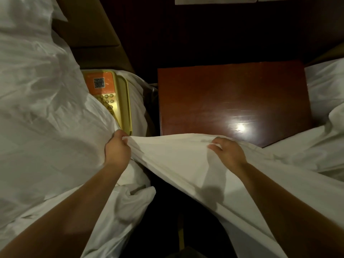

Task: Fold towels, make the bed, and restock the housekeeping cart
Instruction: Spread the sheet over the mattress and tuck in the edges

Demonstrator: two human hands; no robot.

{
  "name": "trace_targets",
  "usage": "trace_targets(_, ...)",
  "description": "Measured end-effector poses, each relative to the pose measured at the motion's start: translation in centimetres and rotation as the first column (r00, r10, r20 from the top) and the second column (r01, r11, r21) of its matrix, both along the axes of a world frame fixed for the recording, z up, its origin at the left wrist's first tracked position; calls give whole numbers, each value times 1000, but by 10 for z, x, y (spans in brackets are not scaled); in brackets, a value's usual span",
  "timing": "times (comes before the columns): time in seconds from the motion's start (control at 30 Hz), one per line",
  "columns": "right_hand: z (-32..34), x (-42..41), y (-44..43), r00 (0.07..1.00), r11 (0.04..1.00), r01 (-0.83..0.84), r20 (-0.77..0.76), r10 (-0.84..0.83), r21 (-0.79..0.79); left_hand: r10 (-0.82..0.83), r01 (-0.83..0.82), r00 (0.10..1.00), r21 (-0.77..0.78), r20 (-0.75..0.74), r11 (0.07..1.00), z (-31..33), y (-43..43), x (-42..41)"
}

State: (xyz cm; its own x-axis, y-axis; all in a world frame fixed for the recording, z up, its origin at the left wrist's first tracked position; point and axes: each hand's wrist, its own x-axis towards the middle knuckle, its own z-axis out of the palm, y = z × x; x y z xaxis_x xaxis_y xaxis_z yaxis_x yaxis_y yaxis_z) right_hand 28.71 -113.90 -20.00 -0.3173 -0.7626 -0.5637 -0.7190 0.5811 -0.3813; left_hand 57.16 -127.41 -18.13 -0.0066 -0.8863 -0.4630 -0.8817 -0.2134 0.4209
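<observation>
Both hands grip one white sheet, stretched between them above the gap between two beds. Left hand is fisted around a bunched corner near a yellow telephone lying on the left bed's linen. Right hand pinches the same edge in front of a dark wooden nightstand. From the right hand the sheet trails away to the lower right. To do this step well, it seems wise to keep the edge taut and level, lift it clear of the telephone, and square the corner before laying it down.
</observation>
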Motion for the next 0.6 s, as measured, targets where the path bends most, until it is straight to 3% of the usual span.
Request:
trace_targets(0.1,-12,5,-8,996,999,33,-77,-35,-30,-17,18,1000,-21,13,1000,-3,1,1)
trace_targets(0.3,-30,6,-18,983,985,165,-73,-169,-57,30,-28,999,-58,18,998,-9,4,0)
trace_targets(0.37,-31,8,-18,984,989,139,-108,-144,-50,25,-23,1000,-76,17,997,-8,4,0)
trace_targets(0.47,-22,7,-19,981,992,88,-166,-102,-87,48,-54,997,-109,-60,993,-1,5,-3)
trace_targets(0.6,1,-1,-32,967,955,146,-168,-193,-257,136,-162,974,-136,-182,977,14,1,-15)
